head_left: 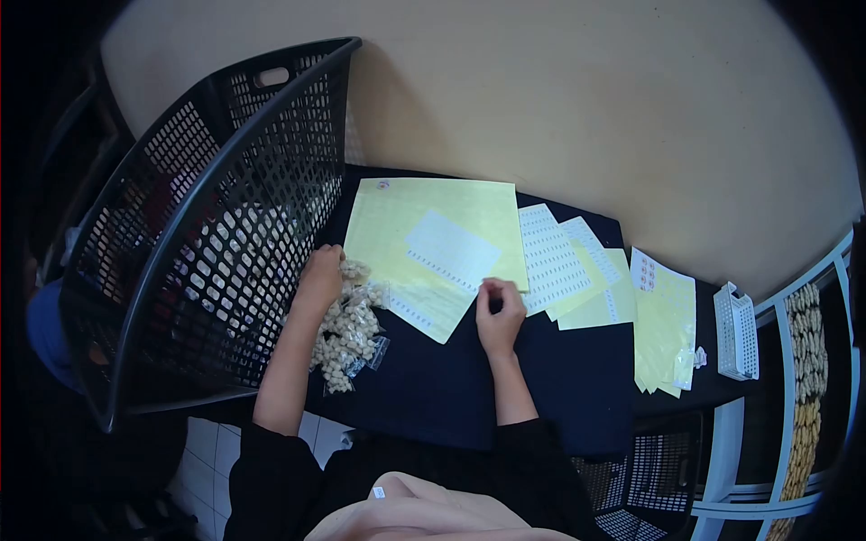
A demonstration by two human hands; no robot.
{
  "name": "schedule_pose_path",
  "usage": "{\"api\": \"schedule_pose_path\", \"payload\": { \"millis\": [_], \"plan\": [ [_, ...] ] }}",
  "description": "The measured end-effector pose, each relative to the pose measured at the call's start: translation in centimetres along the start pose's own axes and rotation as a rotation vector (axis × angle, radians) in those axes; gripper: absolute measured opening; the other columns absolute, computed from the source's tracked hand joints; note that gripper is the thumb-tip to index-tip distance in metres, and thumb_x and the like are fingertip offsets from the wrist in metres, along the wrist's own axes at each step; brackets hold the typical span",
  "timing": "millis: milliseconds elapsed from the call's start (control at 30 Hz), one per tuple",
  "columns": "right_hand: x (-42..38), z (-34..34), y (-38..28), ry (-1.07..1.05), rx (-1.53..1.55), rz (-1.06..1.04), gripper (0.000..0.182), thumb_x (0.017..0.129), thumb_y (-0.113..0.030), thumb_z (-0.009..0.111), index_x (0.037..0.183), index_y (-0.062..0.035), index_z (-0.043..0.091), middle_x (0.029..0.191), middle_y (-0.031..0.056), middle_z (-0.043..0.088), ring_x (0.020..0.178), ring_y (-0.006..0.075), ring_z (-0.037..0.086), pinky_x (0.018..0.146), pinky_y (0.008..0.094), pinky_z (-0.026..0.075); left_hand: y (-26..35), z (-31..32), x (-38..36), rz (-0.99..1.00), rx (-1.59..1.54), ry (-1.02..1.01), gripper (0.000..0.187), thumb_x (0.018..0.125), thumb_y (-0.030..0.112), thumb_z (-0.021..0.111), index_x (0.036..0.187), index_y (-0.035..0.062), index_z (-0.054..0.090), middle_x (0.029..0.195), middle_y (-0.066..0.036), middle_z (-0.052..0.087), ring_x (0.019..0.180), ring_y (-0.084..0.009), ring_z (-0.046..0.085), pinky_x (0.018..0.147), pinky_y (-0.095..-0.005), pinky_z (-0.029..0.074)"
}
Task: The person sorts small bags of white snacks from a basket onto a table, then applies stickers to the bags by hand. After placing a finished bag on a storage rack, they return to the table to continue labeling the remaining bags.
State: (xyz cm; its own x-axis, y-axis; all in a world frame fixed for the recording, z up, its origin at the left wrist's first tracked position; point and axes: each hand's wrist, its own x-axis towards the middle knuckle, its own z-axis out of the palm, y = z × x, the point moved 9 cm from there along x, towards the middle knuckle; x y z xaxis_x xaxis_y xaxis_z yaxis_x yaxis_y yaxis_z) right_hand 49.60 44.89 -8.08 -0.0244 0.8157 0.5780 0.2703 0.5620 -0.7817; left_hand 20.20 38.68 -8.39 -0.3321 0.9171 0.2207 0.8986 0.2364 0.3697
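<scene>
My left hand (pixel 322 273) is curled closed beside the black basket, at the upper end of a pile of small clear bags (pixel 347 332) of beige, bead-like pieces. One bag (pixel 355 270) lies right against its fingers; whether they grip it is hidden. My right hand (pixel 501 311) has thumb and fingertips pinched together at the lower right corner of a white label sheet (pixel 454 250). What sits in the pinch is too small to make out. Beneath that sheet lies a large pale yellow sheet (pixel 379 225), and another label strip (pixel 417 312) shows below it.
A large black slatted basket (pixel 244 194) stands tilted at the left. Fanned label sheets (pixel 552 261) and yellow backing sheets (pixel 663 334) lie to the right on the dark tablecloth (pixel 559 388). A small white basket (pixel 737 332) is at the right end; another black basket (pixel 663 469) stands below.
</scene>
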Motion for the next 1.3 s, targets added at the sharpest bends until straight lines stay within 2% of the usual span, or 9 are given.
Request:
{"api": "schedule_pose_path", "payload": {
  "millis": [233, 333, 433, 500, 567, 667, 833, 1000, 1300],
  "plan": [
    [-0.3, 0.4, -2.0, -0.062, 0.016, -0.035, 0.018, 0.064, 0.002, 0.065, 0.08, 0.0, 0.057, 0.071, 0.0067, 0.056, 0.063, 0.0148, 0.057, 0.06, 0.0239, 0.044, 7.8, -4.2, -1.6, 0.126, -0.194, 0.044, 0.01, 0.073, 0.006, 0.056, 0.076, -0.0027, 0.054, 0.071, -0.014, 0.055, 0.069, -0.0249, 0.055, 0.063, -0.0327, 0.044],
    [-0.2, 1.7, -3.0, -0.212, 0.278, 0.015, 0.036, 0.062, -0.011, 0.071, 0.094, -0.0011, 0.055, 0.079, 0.0082, 0.054, 0.073, 0.0178, 0.055, 0.065, 0.0261, 0.043, 11.4, 0.1, -3.0, 0.196, -0.5, -0.212, 0.014, 0.076, 0.012, 0.056, 0.078, -0.0024, 0.056, 0.072, -0.014, 0.057, 0.065, -0.0201, 0.055, 0.061, -0.03, 0.043],
    [-1.6, 4.6, -3.0, -0.514, 0.432, 0.008, 0.038, 0.063, -0.009, 0.069, 0.097, -0.0007, 0.055, 0.082, 0.0086, 0.056, 0.076, 0.0193, 0.056, 0.069, 0.0288, 0.044, 13.4, 3.4, -3.0, 0.25, -0.57, -0.366, 0.018, 0.076, 0.014, 0.057, 0.084, -0.0024, 0.056, 0.07, -0.015, 0.056, 0.065, -0.0219, 0.055, 0.062, -0.0307, 0.045],
    [-1.7, 4.3, -2.8, -0.467, 0.301, -0.066, 0.028, 0.067, -0.004, 0.066, 0.093, 0.0011, 0.055, 0.083, 0.0077, 0.056, 0.077, 0.0159, 0.056, 0.069, 0.0267, 0.045, 13.0, 3.7, -2.4, 0.105, -0.793, -0.264, 0.022, 0.077, 0.013, 0.057, 0.093, -0.0013, 0.053, 0.067, -0.012, 0.056, 0.066, -0.0178, 0.055, 0.061, -0.029, 0.045],
    [-2.6, 4.4, 2.8, -0.252, 0.631, 0.469, 0.018, 0.072, 0.001, 0.063, 0.087, 0.002, 0.053, 0.084, 0.0064, 0.056, 0.078, 0.0111, 0.055, 0.067, 0.022, 0.045, 12.9, 5.1, -2.2, 0.028, -0.846, -0.194, 0.027, 0.079, 0.014, 0.056, 0.101, 0.0002, 0.05, 0.07, -0.007, 0.055, 0.071, -0.013, 0.055, 0.06, -0.0272, 0.046],
    [-2.0, 3.1, 3.6, -0.103, 0.657, 0.44, 0.016, 0.074, 0.002, 0.062, 0.085, 0.001, 0.05, 0.083, 0.0048, 0.054, 0.078, 0.008, 0.053, 0.065, 0.0184, 0.045, 12.3, 8.0, -2.5, -0.111, -1.283, -0.103, 0.027, 0.083, 0.014, 0.054, 0.105, 0.0013, 0.048, 0.087, -0.004, 0.055, 0.079, -0.0096, 0.053, 0.065, -0.0244, 0.047],
    [-2.1, 3.1, 3.3, -0.114, 0.638, 0.491, 0.021, 0.074, 0.003, 0.06, 0.092, -0.0002, 0.05, 0.081, 0.0019, 0.049, 0.075, 0.0076, 0.05, 0.072, 0.0193, 0.044, 12.8, 10.2, -2.9, -0.148, -1.377, -0.15, 0.018, 0.083, 0.013, 0.053, 0.096, 0.0012, 0.051, 0.082, -0.003, 0.056, 0.078, -0.0079, 0.052, 0.069, -0.022, 0.043],
    [-1.8, 3.2, 2.6, -0.147, 0.567, 0.395, 0.015, 0.077, 0.001, 0.057, 0.091, 0.0022, 0.053, 0.084, 0.003, 0.048, 0.074, 0.007, 0.05, 0.066, 0.0184, 0.044, 12.8, 8.9, -2.8, -0.052, -1.377, -0.096, 0.01, 0.083, 0.011, 0.052, 0.084, 0.0012, 0.052, 0.077, -0.003, 0.056, 0.073, -0.0058, 0.051, 0.066, -0.0206, 0.042],
    [-1.4, 2.9, 1.8, -0.147, 0.614, 0.301, 0.006, 0.079, 0.001, 0.055, 0.084, 0.0034, 0.055, 0.085, 0.0051, 0.05, 0.075, 0.0078, 0.051, 0.062, 0.0192, 0.044, 13.7, 7.7, -3.1, 0.0, -1.376, -0.083, 0.008, 0.083, 0.009, 0.051, 0.085, 0.0007, 0.052, 0.079, -0.001, 0.054, 0.073, -0.0052, 0.05, 0.063, -0.0211, 0.043]
  ]
}}
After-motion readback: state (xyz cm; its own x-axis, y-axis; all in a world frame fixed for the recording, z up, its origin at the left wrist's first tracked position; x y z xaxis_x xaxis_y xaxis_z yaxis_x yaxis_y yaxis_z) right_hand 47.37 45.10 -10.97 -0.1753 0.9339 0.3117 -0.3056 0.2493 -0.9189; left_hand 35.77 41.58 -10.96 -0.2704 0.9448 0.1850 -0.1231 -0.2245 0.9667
